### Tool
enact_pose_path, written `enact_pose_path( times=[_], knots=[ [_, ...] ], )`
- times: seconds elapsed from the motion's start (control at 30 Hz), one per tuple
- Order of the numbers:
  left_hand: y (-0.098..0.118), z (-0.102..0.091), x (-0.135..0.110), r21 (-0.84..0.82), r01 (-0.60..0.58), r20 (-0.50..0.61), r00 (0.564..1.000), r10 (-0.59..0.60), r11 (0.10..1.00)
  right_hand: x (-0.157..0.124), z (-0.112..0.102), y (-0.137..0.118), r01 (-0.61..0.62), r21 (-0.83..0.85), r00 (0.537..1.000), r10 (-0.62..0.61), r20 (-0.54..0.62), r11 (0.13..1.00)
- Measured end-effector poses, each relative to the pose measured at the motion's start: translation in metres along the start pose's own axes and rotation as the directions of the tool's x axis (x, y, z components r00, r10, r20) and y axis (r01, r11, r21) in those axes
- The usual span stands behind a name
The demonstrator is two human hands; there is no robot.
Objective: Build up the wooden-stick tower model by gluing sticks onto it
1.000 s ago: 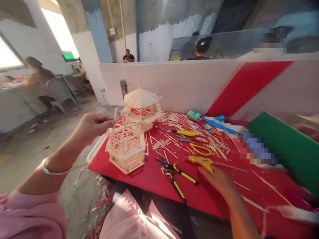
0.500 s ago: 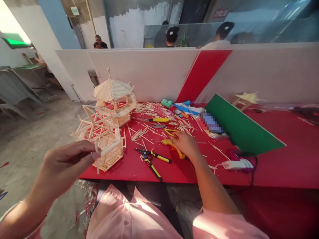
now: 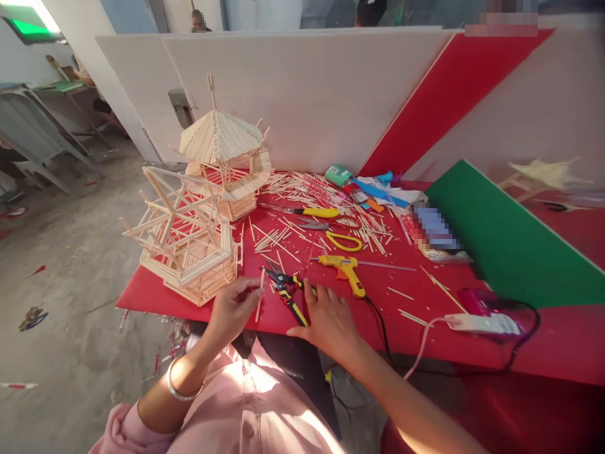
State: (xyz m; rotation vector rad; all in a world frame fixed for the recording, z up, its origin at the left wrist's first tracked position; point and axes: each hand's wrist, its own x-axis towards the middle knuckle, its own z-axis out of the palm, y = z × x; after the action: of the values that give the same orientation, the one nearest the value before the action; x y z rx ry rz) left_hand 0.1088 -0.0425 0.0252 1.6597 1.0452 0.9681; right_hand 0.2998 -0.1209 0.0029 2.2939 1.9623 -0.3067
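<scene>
My left hand (image 3: 237,304) pinches a thin wooden stick (image 3: 259,302) upright near the table's front edge. Fingers apart, my right hand (image 3: 327,318) reaches over the pliers (image 3: 289,297) with yellow-and-black handles; it partly covers them, and a second handle beneath it is mostly hidden. Just beyond lies a yellow glue gun (image 3: 347,270), its nozzle pointing left. To the left of my hands stands an open stick frame (image 3: 189,268) with bare roof beams. Behind it is a stick pavilion (image 3: 220,142) with a finished-looking pointed roof.
Yellow-handled scissors (image 3: 343,239), a yellow-handled tool (image 3: 316,212) and loose sticks (image 3: 302,189) cover the middle of the red table (image 3: 265,321). A green board (image 3: 515,246) leans at the right. A white power strip (image 3: 482,324) and cables lie near the right front.
My right hand has let go of the glue gun and moved left to the pliers. My left hand has brought the stick rightward, away from the frame. The view has tilted down.
</scene>
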Motion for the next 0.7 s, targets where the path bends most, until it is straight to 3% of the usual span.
enact_pose_path(
  times=[0.13, 0.23, 0.27, 0.33, 0.4, 0.43, 0.47, 0.53, 0.6, 0.7],
  knots=[
    [-0.007, 0.007, 0.002, -0.090, 0.059, -0.026, 0.998, -0.062, 0.994, 0.012, -0.007, 0.018, -0.030, 0.195, 0.995, 0.010, 0.100, 0.980],
    [-0.009, 0.009, 0.000, -0.103, 0.053, -0.036, 0.998, -0.057, 0.993, 0.013, -0.014, 0.034, -0.074, 0.465, 0.978, -0.027, 0.207, 0.882],
    [-0.010, 0.009, -0.001, -0.103, 0.047, -0.044, 0.998, -0.052, 0.994, 0.010, -0.014, 0.038, -0.119, 0.594, 0.962, -0.055, 0.267, 0.796],
    [-0.013, 0.009, -0.003, -0.097, 0.036, -0.072, 0.996, -0.043, 0.995, -0.001, -0.012, 0.041, -0.251, 0.840, 0.912, -0.172, 0.372, 0.481],
    [-0.016, 0.009, -0.004, -0.064, 0.002, -0.098, 0.995, -0.008, 0.998, -0.015, -0.007, 0.035, -0.362, 0.924, 0.882, -0.273, 0.383, 0.126],
    [-0.017, 0.009, -0.004, -0.035, -0.030, -0.103, 0.994, 0.026, 0.999, -0.022, -0.004, 0.030, -0.373, 0.926, 0.888, -0.266, 0.375, 0.061],
    [-0.019, 0.008, -0.005, 0.000, -0.068, -0.100, 0.993, 0.068, 0.998, -0.027, -0.002, 0.024, -0.368, 0.927, 0.899, -0.225, 0.375, 0.074],
    [-0.020, 0.008, -0.005, 0.065, -0.139, -0.079, 0.986, 0.144, 0.988, -0.033, 0.000, 0.011, -0.285, 0.928, 0.945, -0.091, 0.314, 0.242],
    [-0.021, 0.007, -0.005, 0.101, -0.173, -0.062, 0.982, 0.179, 0.980, -0.033, 0.000, 0.000, -0.107, 0.882, 0.993, 0.004, 0.118, 0.459],
    [-0.020, 0.007, -0.007, 0.111, -0.188, -0.052, 0.980, 0.195, 0.976, -0.030, 0.002, -0.010, 0.115, 0.730, 0.989, -0.006, -0.150, 0.674]
  ],
)
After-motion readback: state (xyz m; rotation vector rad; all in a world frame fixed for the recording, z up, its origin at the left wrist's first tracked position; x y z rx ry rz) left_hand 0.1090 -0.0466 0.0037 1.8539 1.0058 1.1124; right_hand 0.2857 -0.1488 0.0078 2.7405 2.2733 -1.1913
